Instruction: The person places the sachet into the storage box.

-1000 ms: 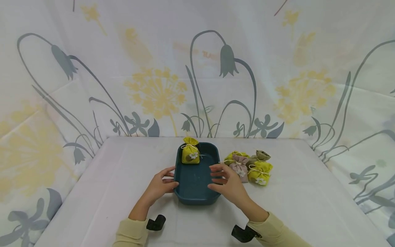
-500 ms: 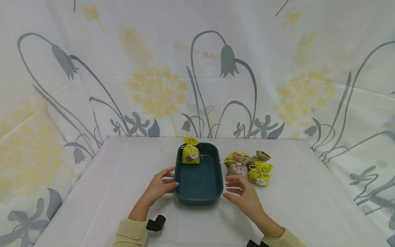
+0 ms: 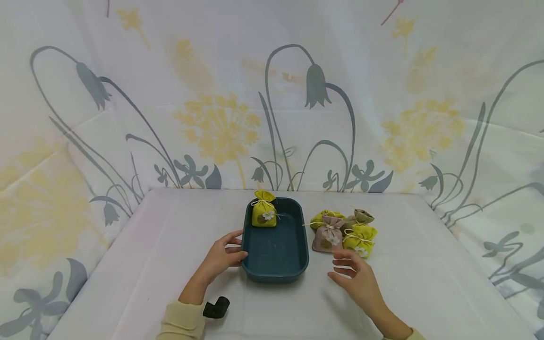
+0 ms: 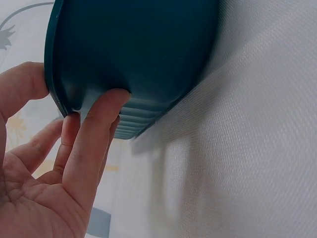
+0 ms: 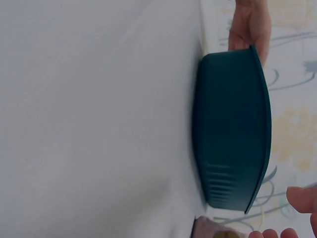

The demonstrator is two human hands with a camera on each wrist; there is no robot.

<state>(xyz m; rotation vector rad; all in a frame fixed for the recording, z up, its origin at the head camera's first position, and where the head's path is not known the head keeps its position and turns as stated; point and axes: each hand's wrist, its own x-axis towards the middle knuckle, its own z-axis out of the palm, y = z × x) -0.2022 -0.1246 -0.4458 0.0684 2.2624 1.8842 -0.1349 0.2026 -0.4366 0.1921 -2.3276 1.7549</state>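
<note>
A dark teal plastic bin (image 3: 275, 262) stands on the white-covered table. My left hand (image 3: 218, 259) holds its left side; in the left wrist view the thumb (image 4: 25, 87) lies at the rim while fingers touch the outer wall. Inside the bin, at its far left corner, a yellow drawstring pouch (image 3: 263, 212) with a white flower sits upright. My right hand (image 3: 357, 283) hovers right of the bin, fingers loosely bent around nothing. Just beyond it lie a pinkish pouch (image 3: 327, 238) and a yellow pouch (image 3: 361, 238).
Behind those two, another yellow pouch (image 3: 318, 219) and an olive pouch (image 3: 362, 216) complete the cluster. A flower-printed curtain (image 3: 238, 94) rises along the table's back edge. A black wrist mount (image 3: 216, 308) shows beside the left sleeve.
My right hand has moved from over the bin's right rim rightward and nearer to me, leaving the bin. My left hand, the bin and the pouches have stayed put.
</note>
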